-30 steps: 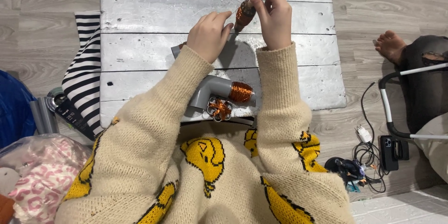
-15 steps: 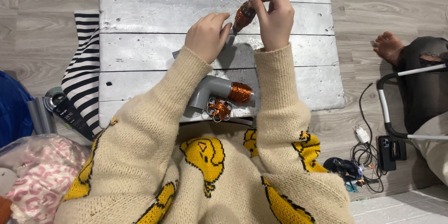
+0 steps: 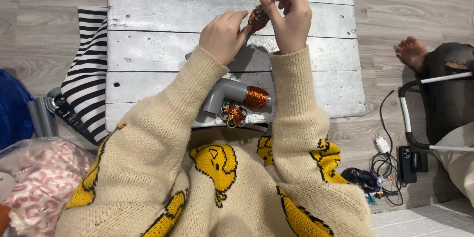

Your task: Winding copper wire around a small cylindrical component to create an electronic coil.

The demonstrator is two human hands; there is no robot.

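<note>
Right hand [image 3: 291, 19] pinches the copper coil [image 3: 257, 17] at the board's [image 3: 148, 34] 12 o'clock, left hand's [image 3: 222, 34] fingertips pressed against its lower end; it looks light, stiff, its fine wire fragile, best gripped at the ends.

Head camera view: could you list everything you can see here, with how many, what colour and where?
Copper wire coil: one, orange, held up between both hands.
Grey elbow pipe: one, its end wrapped in copper wire, on the board near the person.
Loose wire tangle: one, orange, with small metal rings, beside the pipe.
Plank board: one, silver-grey, on the wooden floor.
Striped cloth: one, black and white, at the board's left edge.
Cables and charger: black and white, floor at right.
Another person's bare foot: one, right edge.
Left hand: on the coil's lower end.
Right hand: pinching its upper end.
</note>
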